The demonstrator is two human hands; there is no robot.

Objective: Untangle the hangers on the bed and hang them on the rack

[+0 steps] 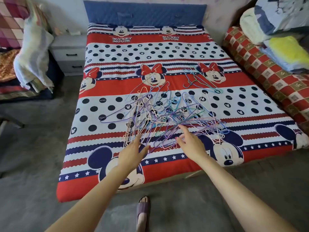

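Step in hand: the reach, nothing lifted yet. The tangled hangers (167, 118) lie mid-frame on the bed (100, 164). Your left hand (132, 153) and right hand (190, 144) hover at the near edge, each grip spread, holding nothing. Next, single out one outer hanger; no rack is visible.

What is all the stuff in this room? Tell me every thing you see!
hanger pile: many, purple, pink, white and teal, tangled mid-bed
small hanger bunch: a few, blue and teal, farther back on the right
bed: one, red, white and navy cartoon sheet
headboard: one, blue
nightstand: one, grey, left of bed
folded bedding: a stack, right
slipper: one, purple, on foot
left hand: open, at pile's near edge
right hand: open, fingers at pile
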